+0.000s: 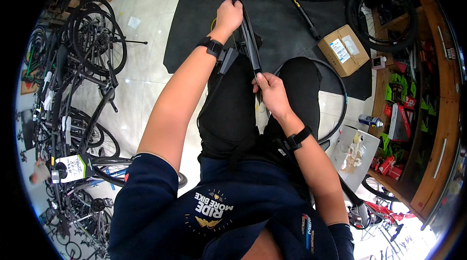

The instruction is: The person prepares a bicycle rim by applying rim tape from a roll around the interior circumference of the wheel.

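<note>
A black bicycle wheel (249, 41) stands nearly edge-on between my knees, its dark rim running away from me. Part of a cassette (259, 41) shows beside it. My left hand (229, 16) is closed round the far part of the rim, arm stretched out. At the near part, my right hand (272, 92) pinches the rim between thumb and fingers. What lies under the fingertips is hidden. A thin black tyre (344, 97) curves round the outside of my right knee. A bit of yellow (213, 24) shows behind my left wrist.
A black mat (194, 31) covers the floor ahead. On its right lie a cardboard box (343, 50) and a large wheel (384, 17). A spray can (370, 121) stands near the wooden shelves (428, 95). Parked bicycles (82, 114) line the left side.
</note>
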`<action>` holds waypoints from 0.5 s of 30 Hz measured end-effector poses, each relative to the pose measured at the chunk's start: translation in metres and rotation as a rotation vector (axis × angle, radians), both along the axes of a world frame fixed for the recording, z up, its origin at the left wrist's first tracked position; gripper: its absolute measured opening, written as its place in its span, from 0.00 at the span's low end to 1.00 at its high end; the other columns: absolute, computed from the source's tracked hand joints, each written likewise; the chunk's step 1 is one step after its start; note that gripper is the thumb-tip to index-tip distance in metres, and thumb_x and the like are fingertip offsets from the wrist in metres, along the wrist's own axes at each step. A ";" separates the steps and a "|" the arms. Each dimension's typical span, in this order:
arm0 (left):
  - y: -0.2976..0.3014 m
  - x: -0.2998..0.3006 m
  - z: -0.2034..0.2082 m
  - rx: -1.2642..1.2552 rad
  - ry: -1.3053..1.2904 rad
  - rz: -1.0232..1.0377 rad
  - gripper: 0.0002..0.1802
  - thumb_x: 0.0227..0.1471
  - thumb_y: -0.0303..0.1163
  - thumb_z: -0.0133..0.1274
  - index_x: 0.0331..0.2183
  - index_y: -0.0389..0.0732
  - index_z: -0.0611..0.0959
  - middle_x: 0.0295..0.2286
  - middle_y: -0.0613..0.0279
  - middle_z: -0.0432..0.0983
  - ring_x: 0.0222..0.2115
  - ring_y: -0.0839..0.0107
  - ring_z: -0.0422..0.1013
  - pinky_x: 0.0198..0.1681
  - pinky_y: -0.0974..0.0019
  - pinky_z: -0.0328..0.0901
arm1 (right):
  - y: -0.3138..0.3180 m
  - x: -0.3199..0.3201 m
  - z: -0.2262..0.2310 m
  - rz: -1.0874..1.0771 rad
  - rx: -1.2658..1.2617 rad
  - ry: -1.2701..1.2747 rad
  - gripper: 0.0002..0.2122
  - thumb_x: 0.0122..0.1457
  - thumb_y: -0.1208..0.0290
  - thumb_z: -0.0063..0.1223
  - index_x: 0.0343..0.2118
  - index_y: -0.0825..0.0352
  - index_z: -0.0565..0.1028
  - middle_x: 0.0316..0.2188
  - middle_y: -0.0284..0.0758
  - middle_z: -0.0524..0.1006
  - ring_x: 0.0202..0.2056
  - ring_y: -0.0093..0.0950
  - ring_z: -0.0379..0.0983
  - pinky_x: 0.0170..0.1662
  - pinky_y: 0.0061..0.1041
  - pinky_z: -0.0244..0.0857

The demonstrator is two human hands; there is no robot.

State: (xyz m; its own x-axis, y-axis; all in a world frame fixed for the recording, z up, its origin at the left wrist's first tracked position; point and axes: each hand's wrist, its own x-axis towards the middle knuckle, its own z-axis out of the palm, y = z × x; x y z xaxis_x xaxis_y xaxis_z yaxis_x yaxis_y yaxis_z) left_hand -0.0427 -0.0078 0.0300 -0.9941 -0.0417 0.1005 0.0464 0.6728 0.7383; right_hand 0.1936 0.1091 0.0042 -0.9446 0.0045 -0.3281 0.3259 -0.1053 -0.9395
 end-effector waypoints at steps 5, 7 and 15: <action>0.003 0.055 0.002 0.037 0.082 -0.059 0.24 0.62 0.40 0.47 0.46 0.25 0.74 0.39 0.27 0.77 0.43 0.33 0.73 0.48 0.45 0.67 | 0.002 -0.004 0.002 0.011 0.006 0.005 0.16 0.72 0.63 0.44 0.31 0.69 0.77 0.22 0.29 0.72 0.26 0.17 0.63 0.32 0.20 0.59; 0.006 0.063 -0.008 -0.015 0.108 -0.042 0.21 0.65 0.40 0.44 0.41 0.27 0.75 0.36 0.28 0.76 0.41 0.32 0.73 0.46 0.44 0.67 | 0.001 -0.003 0.006 0.009 -0.023 -0.007 0.16 0.72 0.63 0.44 0.31 0.69 0.77 0.22 0.29 0.72 0.26 0.18 0.63 0.32 0.21 0.59; 0.011 0.060 -0.011 0.081 0.108 -0.053 0.18 0.64 0.37 0.44 0.31 0.29 0.73 0.31 0.28 0.76 0.37 0.30 0.72 0.42 0.39 0.65 | 0.001 -0.003 0.012 -0.010 -0.032 -0.091 0.17 0.71 0.59 0.47 0.31 0.68 0.77 0.21 0.27 0.74 0.20 0.15 0.60 0.24 0.18 0.55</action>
State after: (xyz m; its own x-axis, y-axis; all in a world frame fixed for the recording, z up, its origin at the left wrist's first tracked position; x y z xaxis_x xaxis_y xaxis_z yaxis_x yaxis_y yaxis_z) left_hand 0.0170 0.0029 0.0189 -0.9786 -0.0018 0.2057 0.1627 0.6057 0.7789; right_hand 0.1906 0.1105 0.0164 -0.9108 0.0022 -0.4127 0.4085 -0.1386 -0.9022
